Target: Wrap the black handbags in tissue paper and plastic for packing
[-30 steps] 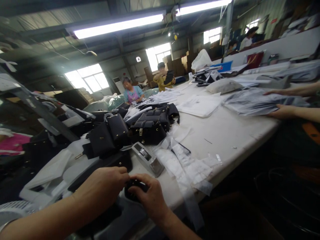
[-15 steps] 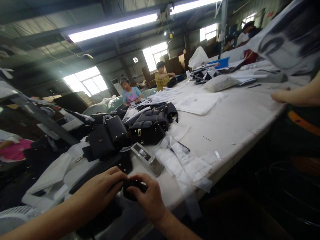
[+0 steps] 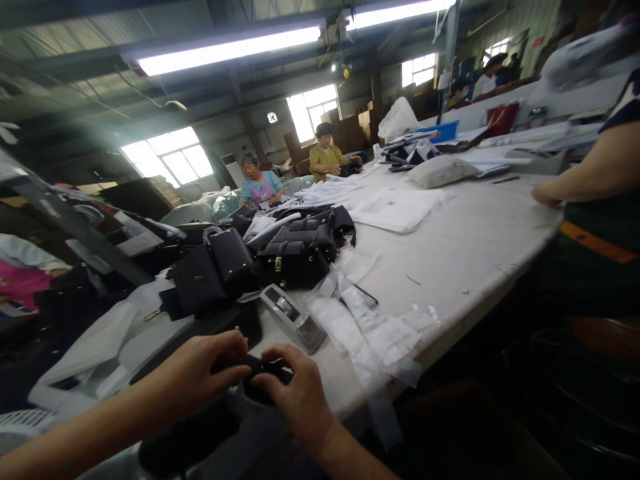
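Observation:
At the near edge of the table, both hands are closed on a black bag (image 3: 200, 433), its dark body hanging below them and partly lost in shadow. My left hand (image 3: 216, 360) pinches its upper edge from the left, thumb against fingertips. On the right, my right hand (image 3: 296, 393) grips the same edge between thumb and curled forefinger. Just beyond my fingers stands a grey tape dispenser (image 3: 293, 317). Behind it lie several black handbags (image 3: 295, 247) with gold-coloured fittings. The bag's lower parts and what my fingertips touch are hard to make out.
Clear plastic sleeves (image 3: 357, 320) spread to the table's front edge. White sheets (image 3: 400, 208), a stuffed pouch (image 3: 443, 171) and a blue bin (image 3: 443, 131) are farther back. A co-worker's arm (image 3: 590, 170) reaches in from the right. A metal post (image 3: 83, 223) slants at left.
My left hand has shifted slightly left and its fingers have lifted a little; my right hand stays nearly still. The co-worker at right has moved the large plastic bag up and away.

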A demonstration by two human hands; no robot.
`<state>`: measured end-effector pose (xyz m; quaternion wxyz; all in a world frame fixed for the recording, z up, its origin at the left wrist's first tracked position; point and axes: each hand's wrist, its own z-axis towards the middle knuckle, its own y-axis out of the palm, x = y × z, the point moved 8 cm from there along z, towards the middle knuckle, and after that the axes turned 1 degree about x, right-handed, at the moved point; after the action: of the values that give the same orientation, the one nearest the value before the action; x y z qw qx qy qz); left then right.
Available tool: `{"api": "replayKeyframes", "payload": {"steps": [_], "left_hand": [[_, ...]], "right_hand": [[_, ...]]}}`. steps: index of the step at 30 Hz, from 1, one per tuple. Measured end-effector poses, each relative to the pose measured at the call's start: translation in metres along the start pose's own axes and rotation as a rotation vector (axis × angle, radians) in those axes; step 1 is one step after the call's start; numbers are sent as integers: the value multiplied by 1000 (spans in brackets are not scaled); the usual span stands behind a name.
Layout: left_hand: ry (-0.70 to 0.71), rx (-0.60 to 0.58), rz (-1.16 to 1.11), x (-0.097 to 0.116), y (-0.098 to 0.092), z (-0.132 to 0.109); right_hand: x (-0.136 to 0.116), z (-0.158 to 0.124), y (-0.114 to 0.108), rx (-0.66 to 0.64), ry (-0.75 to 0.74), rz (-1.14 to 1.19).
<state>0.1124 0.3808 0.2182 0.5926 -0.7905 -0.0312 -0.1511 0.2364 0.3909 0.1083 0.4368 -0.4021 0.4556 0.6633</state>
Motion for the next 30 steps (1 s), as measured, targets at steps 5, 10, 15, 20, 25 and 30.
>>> {"api": "replayKeyframes", "payload": {"steps": [5,10,15,20,25,30], "left_hand": [[-39,-120,-283,-21,14,-6],[-16,36,-141,-16,11,4],[72,73,-53,-6,10,4],[188,-18,-23,-7,19,-6],[234,47,-45,-3,20,-11],[134,70,90,7,26,-12]], "right_hand": [[-4,1,2,-108,31,5],[-4,-1,1,-80,26,69],[0,-6,-1,5,59,106],[18,-4,5,-167,319,134],[20,-3,14,-357,481,437],[12,-7,23,-466,502,447]]}}
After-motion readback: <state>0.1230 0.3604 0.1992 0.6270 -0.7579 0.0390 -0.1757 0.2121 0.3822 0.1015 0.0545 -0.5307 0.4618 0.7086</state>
